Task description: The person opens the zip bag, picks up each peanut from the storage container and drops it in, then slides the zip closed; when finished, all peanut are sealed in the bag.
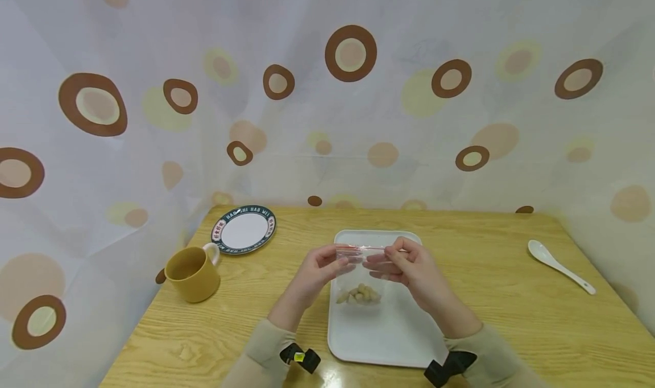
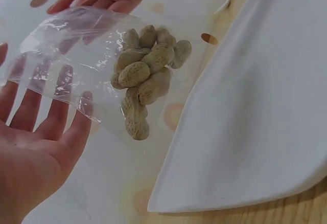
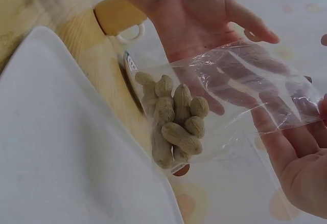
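A clear zip-lock bag (image 1: 361,252) with a thin red line along its top hangs above the white tray (image 1: 404,325). Several unshelled peanuts (image 2: 148,60) lie in its bottom. My left hand (image 1: 323,267) holds the bag's left side near the top, thumb in front and fingers behind. On the other side, my right hand (image 1: 406,264) pinches the top edge between thumb and forefinger, its other fingers spread behind the plastic. The peanuts (image 3: 176,121) also show through the bag in the right wrist view. Whether the bag's seal is closed I cannot tell.
A mustard-yellow mug (image 1: 193,274) stands at the left, near a round plate (image 1: 244,230) with a dark patterned rim. To the right lies a white spoon (image 1: 560,265). All rest on a wooden table (image 1: 491,251), with a dotted curtain (image 1: 307,115) behind.
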A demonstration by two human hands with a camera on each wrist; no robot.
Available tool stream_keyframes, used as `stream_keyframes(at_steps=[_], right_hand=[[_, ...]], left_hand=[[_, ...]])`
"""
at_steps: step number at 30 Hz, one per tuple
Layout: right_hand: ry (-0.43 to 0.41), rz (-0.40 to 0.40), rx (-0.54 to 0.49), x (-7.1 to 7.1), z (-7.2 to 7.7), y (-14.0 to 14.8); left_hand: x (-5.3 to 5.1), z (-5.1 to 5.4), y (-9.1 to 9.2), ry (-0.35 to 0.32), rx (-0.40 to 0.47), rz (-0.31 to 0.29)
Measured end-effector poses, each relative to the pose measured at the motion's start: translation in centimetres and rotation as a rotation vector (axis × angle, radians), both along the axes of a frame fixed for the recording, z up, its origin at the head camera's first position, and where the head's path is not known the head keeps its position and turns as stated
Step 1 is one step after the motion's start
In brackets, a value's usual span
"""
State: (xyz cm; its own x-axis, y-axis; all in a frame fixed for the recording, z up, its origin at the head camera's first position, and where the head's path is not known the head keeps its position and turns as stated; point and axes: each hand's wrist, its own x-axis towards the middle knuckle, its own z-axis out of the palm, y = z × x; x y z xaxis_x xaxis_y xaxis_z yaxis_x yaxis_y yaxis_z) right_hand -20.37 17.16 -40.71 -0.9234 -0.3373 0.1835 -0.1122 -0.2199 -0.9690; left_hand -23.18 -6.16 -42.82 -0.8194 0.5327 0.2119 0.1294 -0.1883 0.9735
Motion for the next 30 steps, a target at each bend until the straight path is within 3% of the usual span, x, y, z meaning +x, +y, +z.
stream_keyframes(at_steps=[5,9,12,17,24,30], right_hand=[[-0.004,-0.059,0.047,-0.1,0.7,-0.6],[-0.025,-0.102,0.051,-0.5,1.1,-1.0],[-0.059,-0.142,0.033,-0.9,1.3,-1.2],[-0.116,-0.184,0.026,-1.5,1.2,-1.2],[-0.142,-0.127,0.156,-1.8,-0.3,-1.6],[-0.201,-0.093,0.286,-1.6,-2.0,-3.5]], left_hand=[[-0.3,-1.0,0.0,-0.020,-0.064,-0.023],[-0.4,-1.8,0.1,-0.031,-0.166,-0.045],[-0.3,-2.2,0.2,-0.029,-0.226,-0.029],[-0.2,-2.4,0.2,-0.036,-0.249,0.002],[-0.1,-1.9,-1.0,-0.092,-0.273,0.083],[-0.5,-1.9,-2.8,-0.132,-0.274,0.144]])
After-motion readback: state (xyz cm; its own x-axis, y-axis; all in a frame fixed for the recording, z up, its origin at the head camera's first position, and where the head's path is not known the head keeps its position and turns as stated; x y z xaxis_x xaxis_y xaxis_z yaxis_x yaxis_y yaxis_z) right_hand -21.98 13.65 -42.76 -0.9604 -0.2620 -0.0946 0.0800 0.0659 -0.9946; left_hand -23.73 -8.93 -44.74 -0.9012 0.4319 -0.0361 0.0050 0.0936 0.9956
